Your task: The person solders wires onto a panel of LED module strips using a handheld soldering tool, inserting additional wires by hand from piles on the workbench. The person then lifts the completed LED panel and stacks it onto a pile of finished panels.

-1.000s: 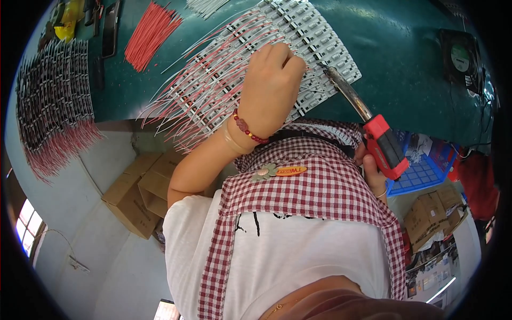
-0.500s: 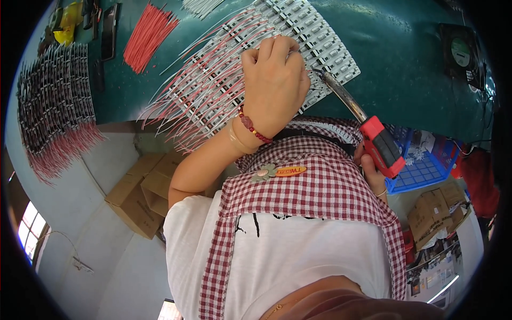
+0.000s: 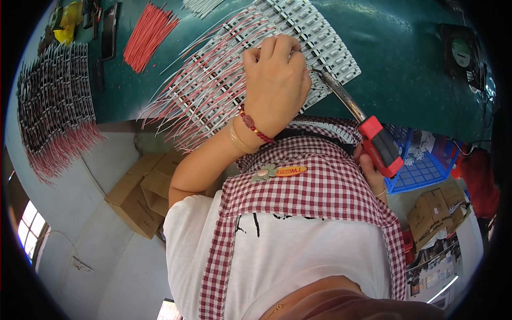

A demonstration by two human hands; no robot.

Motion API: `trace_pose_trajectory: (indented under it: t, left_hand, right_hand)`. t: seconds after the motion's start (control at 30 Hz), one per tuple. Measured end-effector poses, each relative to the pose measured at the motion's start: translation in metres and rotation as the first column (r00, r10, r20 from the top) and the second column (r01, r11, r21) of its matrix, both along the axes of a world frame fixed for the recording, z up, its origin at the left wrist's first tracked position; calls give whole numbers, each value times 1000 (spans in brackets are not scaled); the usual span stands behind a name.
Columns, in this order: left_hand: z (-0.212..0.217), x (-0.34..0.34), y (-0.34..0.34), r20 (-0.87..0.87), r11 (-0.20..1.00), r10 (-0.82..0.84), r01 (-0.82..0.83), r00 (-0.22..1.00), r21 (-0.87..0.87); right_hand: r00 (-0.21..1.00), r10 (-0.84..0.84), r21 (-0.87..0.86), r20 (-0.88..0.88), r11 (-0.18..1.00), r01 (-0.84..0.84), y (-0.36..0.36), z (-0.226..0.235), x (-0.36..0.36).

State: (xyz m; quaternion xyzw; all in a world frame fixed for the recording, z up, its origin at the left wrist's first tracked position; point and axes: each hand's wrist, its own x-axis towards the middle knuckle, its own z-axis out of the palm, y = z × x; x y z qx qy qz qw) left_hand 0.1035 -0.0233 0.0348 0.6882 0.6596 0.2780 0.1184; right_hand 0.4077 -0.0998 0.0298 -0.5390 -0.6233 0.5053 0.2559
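Observation:
My left hand [image 3: 276,85] bends over a panel of small white parts in rows [image 3: 330,48], its fingers curled closed; their tips and anything between them are hidden. Red and white wires [image 3: 213,80] fan out from the panel's left part. My right hand [image 3: 369,172] is wrapped round a soldering iron [image 3: 380,146] with a red and black handle, which partly covers the fingers. Its metal shaft slants up to the left, and the tip is over the panel just right of my left fingers.
Loose red wires [image 3: 151,37] lie on the green table [image 3: 394,69], with white wires [image 3: 202,5] beyond. A stack of wired dark parts [image 3: 56,96] overhangs the left edge. At far right sits a black device [image 3: 461,56]. A blue basket [image 3: 424,173] stands below the table edge.
The soldering iron's handle has shifted slightly left and up. My left hand has moved a touch to the right over the panel.

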Motion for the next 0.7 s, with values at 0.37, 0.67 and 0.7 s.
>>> trace_pose_trajectory:
  t: [0.37, 0.67, 0.7]
  left_hand:
    - [-1, -1, 0, -14, 1000, 2, -1, 1000, 14]
    - [-1, -1, 1, -16, 1000, 0, 0, 1000, 25]
    - [-1, -2, 1, -20, 1000, -3, 3, 1000, 31]
  right_hand:
    - [963, -161, -277, -217, 956, 97, 8, 24, -13]
    - [998, -5, 187, 69, 982, -8, -9, -22, 7]
    - [998, -2, 186, 68, 983, -10, -6, -18, 5]
